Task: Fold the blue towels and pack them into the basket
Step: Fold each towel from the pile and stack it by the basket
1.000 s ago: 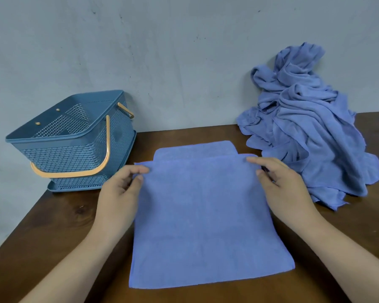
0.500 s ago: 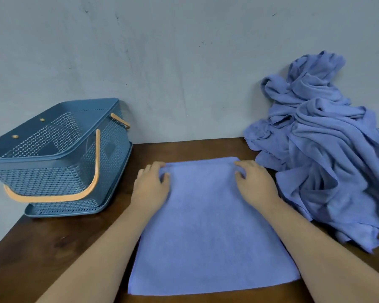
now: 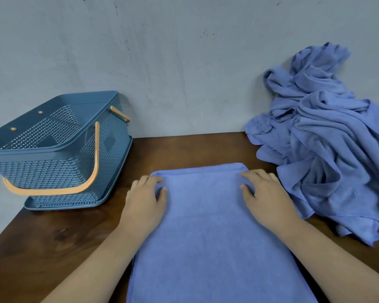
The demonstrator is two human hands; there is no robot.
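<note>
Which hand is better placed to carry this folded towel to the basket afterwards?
Probably the left hand: the basket stands on the left of the table, nearer to it. The right hand lies beside the unfolded pile.

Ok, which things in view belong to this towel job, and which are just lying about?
In the job: half-folded towel, with left hand and right hand resting on it; heap of unfolded towels; basket.
Just there: flat tray under the basket; table; wall.
</note>
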